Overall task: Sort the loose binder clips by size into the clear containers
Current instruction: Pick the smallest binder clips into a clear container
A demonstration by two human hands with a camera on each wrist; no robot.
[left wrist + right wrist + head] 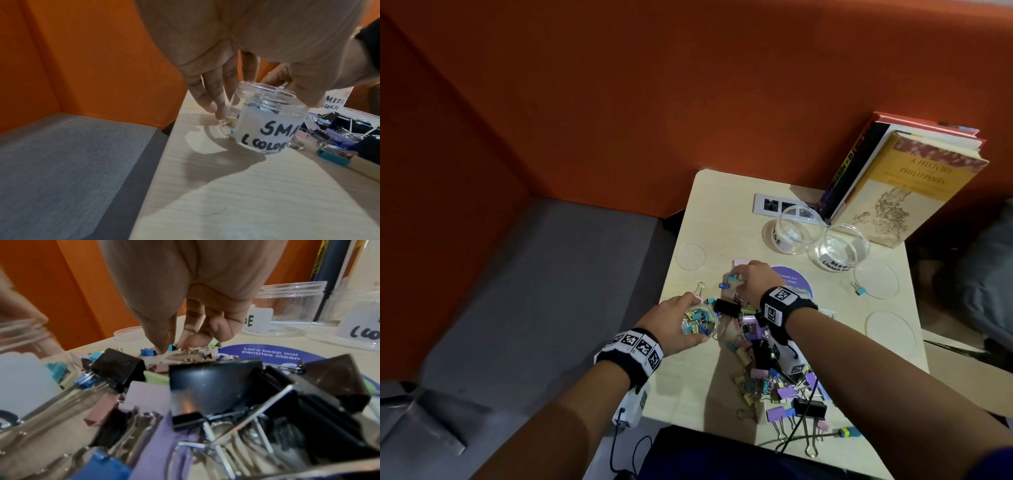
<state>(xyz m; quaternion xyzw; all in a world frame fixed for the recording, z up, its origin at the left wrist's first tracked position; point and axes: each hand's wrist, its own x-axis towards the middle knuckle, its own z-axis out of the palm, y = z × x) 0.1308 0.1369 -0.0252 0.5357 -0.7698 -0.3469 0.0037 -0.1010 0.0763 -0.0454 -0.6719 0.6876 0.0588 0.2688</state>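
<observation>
My left hand grips the small clear jar labelled for small coloured clips, which stands on the table's left side and holds several small clips. My right hand reaches down past the pile, and its thumb and forefinger pinch a small blue clip lying on the table. A heap of loose binder clips in black, purple, pink and blue spreads under my right forearm. Two empty clear jars, one marked large and one marked medium, stand at the back.
Three clear lids lie on the pale table. A lone blue clip sits by the right lid. Books lean at the back right. Orange walls close the left and back, with a grey seat to the left.
</observation>
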